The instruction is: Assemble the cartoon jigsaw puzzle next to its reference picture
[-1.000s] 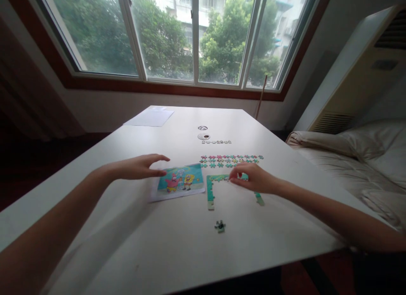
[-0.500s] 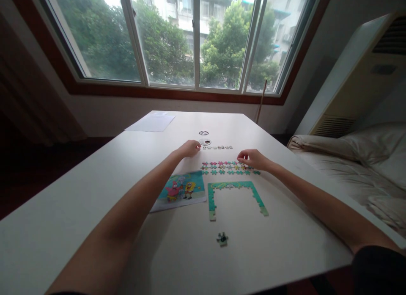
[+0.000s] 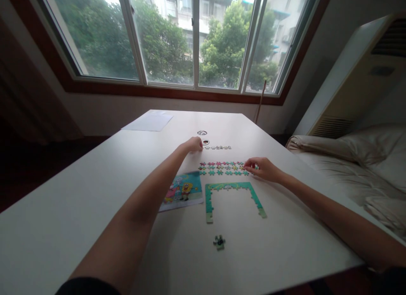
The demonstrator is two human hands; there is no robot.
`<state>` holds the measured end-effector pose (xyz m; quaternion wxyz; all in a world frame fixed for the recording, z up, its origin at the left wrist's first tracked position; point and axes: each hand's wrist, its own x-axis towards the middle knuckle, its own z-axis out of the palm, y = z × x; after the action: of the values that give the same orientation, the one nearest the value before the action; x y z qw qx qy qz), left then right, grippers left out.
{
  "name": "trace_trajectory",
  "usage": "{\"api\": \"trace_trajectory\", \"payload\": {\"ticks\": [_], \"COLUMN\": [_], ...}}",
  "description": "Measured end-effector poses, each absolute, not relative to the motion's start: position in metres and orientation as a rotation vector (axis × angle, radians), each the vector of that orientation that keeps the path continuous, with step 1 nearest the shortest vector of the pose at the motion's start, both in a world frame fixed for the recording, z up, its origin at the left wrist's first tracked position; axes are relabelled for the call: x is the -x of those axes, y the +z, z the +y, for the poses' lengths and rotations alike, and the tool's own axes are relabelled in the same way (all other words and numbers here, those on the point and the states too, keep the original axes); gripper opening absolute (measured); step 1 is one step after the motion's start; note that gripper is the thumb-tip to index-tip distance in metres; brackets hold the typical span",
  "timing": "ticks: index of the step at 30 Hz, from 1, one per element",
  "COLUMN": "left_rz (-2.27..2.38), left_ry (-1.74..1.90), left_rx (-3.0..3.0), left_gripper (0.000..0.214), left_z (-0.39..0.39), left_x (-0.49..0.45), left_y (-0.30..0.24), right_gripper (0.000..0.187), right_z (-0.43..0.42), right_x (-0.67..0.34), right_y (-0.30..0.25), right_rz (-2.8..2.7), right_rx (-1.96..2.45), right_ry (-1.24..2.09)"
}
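Observation:
My left hand (image 3: 194, 145) reaches to the left end of a short far row of pale puzzle pieces (image 3: 218, 147). Its fingers are pinched together at the end of that row; whatever is between them is hidden. Over the right end of several rows of colourful puzzle pieces (image 3: 220, 168) is my right hand (image 3: 260, 168), fingers bent and closed, tips down at the pieces. I cannot make out what they hold. Nearer lies a partly joined green puzzle border (image 3: 228, 186), open towards me. One loose dark-green piece (image 3: 219, 242) sits in front of it.
A cartoon picture sheet (image 3: 187, 189) lies left of the border, partly behind my left forearm. Two round items, a ring-like one (image 3: 202, 133) and a disc (image 3: 206, 141), are farther back. White paper (image 3: 149, 121) rests at the table's (image 3: 95, 180) far left. A sofa (image 3: 342, 159) stands to the right.
My right hand has moved right and a little nearer, down to the right end of the colourful rows. My left hand has shifted slightly right, over the end of the pale row.

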<state>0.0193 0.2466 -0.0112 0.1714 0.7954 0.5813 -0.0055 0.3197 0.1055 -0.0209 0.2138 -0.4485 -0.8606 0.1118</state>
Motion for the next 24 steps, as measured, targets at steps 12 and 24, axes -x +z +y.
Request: {"api": "trace_trajectory", "payload": {"ticks": [12, 24], "left_rz": [1.377, 0.842], "left_ry": [0.227, 0.718], "left_rx": [-1.959, -1.531], "left_gripper": [0.028, 0.022], "left_z": [0.209, 0.086], "left_x": [-0.001, -0.047], "left_y": [0.001, 0.002], "right_gripper": [0.021, 0.027], "right_z": [0.089, 0.038], "right_x": [-0.308, -0.265], "right_y": [-0.018, -0.005], "right_rz": [-2.326, -2.058], "right_rx": [1.214, 1.195], "right_ry": [0.407, 0.608]}}
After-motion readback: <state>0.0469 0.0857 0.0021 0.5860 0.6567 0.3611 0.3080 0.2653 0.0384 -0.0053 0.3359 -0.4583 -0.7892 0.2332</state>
